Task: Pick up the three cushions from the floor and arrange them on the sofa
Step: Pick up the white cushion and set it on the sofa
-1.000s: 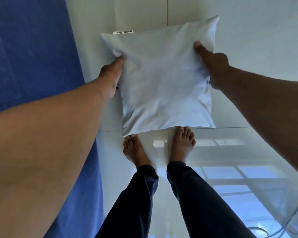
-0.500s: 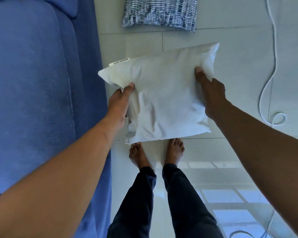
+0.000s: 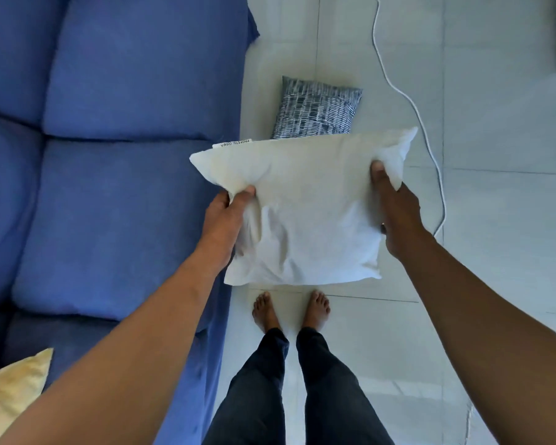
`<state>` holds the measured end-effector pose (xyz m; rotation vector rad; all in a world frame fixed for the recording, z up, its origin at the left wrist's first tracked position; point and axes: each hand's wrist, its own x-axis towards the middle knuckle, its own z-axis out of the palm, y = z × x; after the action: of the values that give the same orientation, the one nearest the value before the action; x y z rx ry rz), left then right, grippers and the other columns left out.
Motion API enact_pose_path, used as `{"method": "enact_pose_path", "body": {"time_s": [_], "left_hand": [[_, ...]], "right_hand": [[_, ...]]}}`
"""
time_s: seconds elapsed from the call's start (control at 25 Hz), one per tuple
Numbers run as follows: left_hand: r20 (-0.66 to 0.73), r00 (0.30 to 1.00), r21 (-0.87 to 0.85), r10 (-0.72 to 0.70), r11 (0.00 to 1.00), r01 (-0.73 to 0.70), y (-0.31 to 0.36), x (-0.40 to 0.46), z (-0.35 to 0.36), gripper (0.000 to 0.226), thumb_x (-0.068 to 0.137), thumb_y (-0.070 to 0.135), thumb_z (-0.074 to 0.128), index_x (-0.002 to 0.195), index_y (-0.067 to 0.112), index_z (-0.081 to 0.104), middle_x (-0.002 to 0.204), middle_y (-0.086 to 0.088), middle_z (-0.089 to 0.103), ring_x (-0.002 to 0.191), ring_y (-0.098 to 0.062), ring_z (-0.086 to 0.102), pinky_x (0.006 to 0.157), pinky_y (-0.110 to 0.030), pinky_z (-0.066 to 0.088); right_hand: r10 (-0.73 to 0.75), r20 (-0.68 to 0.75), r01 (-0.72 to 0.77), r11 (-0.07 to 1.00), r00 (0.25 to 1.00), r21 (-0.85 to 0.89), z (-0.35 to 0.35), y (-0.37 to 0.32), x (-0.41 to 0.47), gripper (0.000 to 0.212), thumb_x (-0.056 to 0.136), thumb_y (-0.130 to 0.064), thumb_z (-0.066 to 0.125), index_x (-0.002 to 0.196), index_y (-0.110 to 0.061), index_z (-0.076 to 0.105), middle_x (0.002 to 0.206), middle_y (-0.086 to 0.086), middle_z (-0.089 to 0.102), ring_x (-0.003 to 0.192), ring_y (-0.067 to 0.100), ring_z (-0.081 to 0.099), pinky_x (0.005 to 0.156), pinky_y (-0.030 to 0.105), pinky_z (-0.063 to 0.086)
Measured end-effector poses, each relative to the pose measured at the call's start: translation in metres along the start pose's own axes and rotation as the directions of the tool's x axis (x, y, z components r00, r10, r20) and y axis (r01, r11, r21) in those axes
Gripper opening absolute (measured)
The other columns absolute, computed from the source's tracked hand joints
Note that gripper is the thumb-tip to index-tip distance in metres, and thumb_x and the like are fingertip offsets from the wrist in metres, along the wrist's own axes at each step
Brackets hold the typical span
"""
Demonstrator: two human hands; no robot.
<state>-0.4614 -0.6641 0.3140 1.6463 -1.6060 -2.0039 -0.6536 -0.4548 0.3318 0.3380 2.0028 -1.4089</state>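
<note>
I hold a plain white cushion (image 3: 308, 210) in the air in front of me, above my bare feet. My left hand (image 3: 223, 220) grips its left edge and my right hand (image 3: 397, 213) grips its right edge. A blue-and-white patterned cushion (image 3: 316, 107) lies on the floor beyond it, its near edge hidden behind the white one. The blue sofa (image 3: 109, 155) fills the left side, close to the white cushion's left corner. A yellow cushion (image 3: 10, 387) rests on the sofa at the lower left, partly covered by my left arm.
A white cable (image 3: 427, 130) snakes across the pale tiled floor (image 3: 495, 220) on the right, ending near my right hand. My feet (image 3: 289, 311) stand on the tiles next to the sofa's front edge. A dark object corner shows at the far upper right.
The white cushion has risen from the floor in both hands. My view has lifted and widened, so the sofa seats, the patterned cushion and the yellow cushion now show.
</note>
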Motion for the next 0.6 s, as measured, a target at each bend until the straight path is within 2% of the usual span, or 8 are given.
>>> {"method": "enact_pose_path", "body": {"time_s": [0.12,0.2,0.28,0.36,0.44,0.6], "left_hand": [[-0.025,0.998,0.001,0.057,0.998,-0.057,0.033,-0.04,-0.016,0.023,0.099,0.039,0.073,0.12,0.03,0.072,0.099,0.021,0.083,0.081,0.014,0.075,0.067,-0.006,0.054],[-0.056,0.994,-0.022,0.09,0.996,-0.092,0.051,-0.063,-0.028,0.014,0.097,0.041,0.074,0.108,0.034,0.071,0.092,0.027,0.082,0.078,0.017,0.074,0.068,-0.008,0.053],[-0.09,0.988,-0.058,0.125,0.99,-0.131,0.063,-0.079,-0.043,0.017,0.095,0.043,0.077,0.109,0.035,0.069,0.1,0.022,0.082,0.08,0.016,0.074,0.074,-0.014,0.053],[-0.14,0.978,-0.099,0.157,0.98,-0.171,0.069,-0.094,-0.064,0.025,0.094,0.042,0.078,0.116,0.032,0.071,0.108,0.017,0.083,0.087,0.012,0.076,0.08,-0.019,0.055],[-0.186,0.968,-0.122,0.17,0.973,-0.195,0.07,-0.104,-0.084,0.024,0.094,0.04,0.079,0.116,0.033,0.072,0.107,0.022,0.083,0.092,0.009,0.077,0.082,-0.022,0.055],[-0.287,0.946,-0.192,0.149,0.959,-0.209,0.076,-0.109,-0.126,0.024,0.094,0.042,0.077,0.115,0.032,0.072,0.104,0.023,0.083,0.103,-0.004,0.077,0.083,-0.028,0.056]], "right_hand": [[-0.063,0.013,0.063,0.998,0.998,0.021,-0.005,-0.048,-0.041,0.055,0.059,-0.088,0.075,0.093,-0.045,0.072,0.114,-0.025,0.071,0.112,0.004,0.067,0.111,0.044,0.053],[-0.108,0.048,0.107,0.994,0.993,0.026,-0.004,-0.076,-0.062,0.059,0.059,-0.088,0.075,0.096,-0.042,0.074,0.117,-0.022,0.073,0.116,0.009,0.067,0.112,0.045,0.053],[-0.157,0.069,0.158,0.987,0.985,-0.003,0.0,-0.099,-0.076,0.066,0.06,-0.089,0.072,0.101,-0.036,0.073,0.118,-0.016,0.073,0.117,0.015,0.068,0.109,0.048,0.054],[-0.214,0.116,0.22,0.975,0.97,-0.036,0.011,-0.121,-0.092,0.069,0.064,-0.089,0.07,0.104,-0.034,0.071,0.116,-0.014,0.073,0.114,0.017,0.069,0.102,0.044,0.057],[-0.265,0.161,0.276,0.96,0.951,-0.05,0.029,-0.138,-0.103,0.063,0.065,-0.087,0.071,0.103,-0.037,0.071,0.113,-0.018,0.074,0.11,0.011,0.069,0.092,0.037,0.057],[-0.292,0.267,0.325,0.942,0.918,-0.088,0.087,-0.168,-0.116,0.066,0.066,-0.084,0.073,0.11,-0.034,0.07,0.113,-0.02,0.071,0.108,0.007,0.066,0.09,0.034,0.052]]}}
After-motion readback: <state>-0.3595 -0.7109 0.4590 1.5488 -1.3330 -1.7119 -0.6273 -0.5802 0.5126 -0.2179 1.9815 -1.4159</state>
